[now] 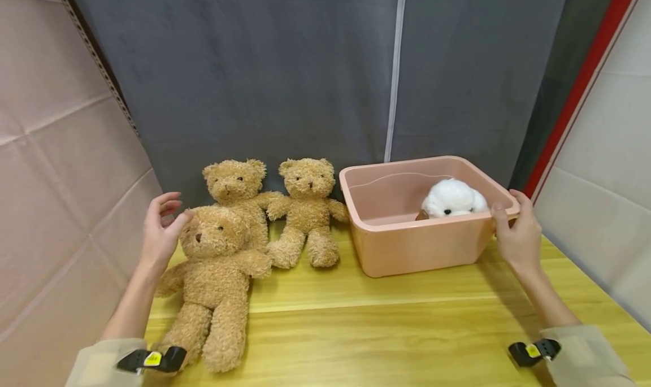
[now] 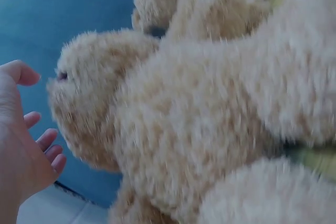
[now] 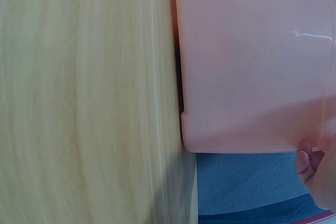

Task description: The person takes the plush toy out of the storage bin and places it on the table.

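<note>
A large tan teddy bear [image 1: 216, 279] leans at the left front of the table. Beside its head is my left hand [image 1: 161, 229], fingers loosely bent; in the left wrist view a gap shows between that hand [image 2: 23, 140] and the bear's head [image 2: 94, 98]. Two more tan bears sit behind, one at the left [image 1: 236, 183] partly hidden by the front bear, the other [image 1: 307, 206] next to the bin. My right hand [image 1: 521, 237] grips the right rim of a pink plastic bin [image 1: 417, 248]. Inside the bin is a white plush toy [image 1: 450, 198], its lower part hidden by the front wall.
The yellow wood-grain table [image 1: 366, 336] carries everything. A grey curtain-like backdrop [image 1: 264, 76] stands right behind the bears and bin. Pale panels close in the left [image 1: 61, 166] and right [image 1: 605, 195] sides, with a red strip [image 1: 574, 99] along the right one.
</note>
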`<state>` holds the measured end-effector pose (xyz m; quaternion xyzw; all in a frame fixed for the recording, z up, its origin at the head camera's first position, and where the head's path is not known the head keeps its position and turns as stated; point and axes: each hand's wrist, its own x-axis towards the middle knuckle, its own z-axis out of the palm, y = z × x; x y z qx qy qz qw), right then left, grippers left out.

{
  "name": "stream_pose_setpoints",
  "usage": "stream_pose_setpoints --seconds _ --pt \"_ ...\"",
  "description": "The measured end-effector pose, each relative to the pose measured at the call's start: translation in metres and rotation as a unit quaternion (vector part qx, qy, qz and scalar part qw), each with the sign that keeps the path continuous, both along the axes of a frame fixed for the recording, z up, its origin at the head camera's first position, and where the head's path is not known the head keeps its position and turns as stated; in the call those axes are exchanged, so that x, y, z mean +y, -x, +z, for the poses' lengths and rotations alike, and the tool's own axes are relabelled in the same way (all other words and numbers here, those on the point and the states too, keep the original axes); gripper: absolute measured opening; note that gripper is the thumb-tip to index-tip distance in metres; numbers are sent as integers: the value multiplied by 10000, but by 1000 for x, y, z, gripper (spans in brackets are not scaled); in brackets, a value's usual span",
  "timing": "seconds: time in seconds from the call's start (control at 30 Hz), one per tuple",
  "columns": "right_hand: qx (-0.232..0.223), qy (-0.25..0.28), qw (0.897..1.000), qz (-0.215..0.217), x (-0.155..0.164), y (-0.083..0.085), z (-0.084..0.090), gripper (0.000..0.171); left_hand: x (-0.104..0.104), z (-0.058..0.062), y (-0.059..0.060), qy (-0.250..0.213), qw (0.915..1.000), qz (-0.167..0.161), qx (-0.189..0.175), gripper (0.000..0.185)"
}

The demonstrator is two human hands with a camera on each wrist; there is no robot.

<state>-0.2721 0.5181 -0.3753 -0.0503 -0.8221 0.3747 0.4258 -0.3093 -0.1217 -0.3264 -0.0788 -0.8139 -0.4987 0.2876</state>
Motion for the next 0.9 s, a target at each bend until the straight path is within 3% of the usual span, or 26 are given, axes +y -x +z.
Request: stream_pose_setpoints --seconds 0.07,0.17,0.43,0.53,0.9 --pt "18 7 10000 32 0 1 0 54 8 4 -3 -170 9998 10 131 48" --pt "1 27 10000 48 0 1 -1 55 22 10 -7 -317 9990 -226 232 48" --pt "-2 57 10000 24 1 3 -2 55 62 24 -17 -627 9862 -1470 428 41" --pt "48 41 10000 54 1 4 -2 55 79 28 -18 -585 9805 -1844 349 42" --pt "57 27 9999 108 3 10 -2 55 154 36 -11 -227 9620 -2715 -157 48"
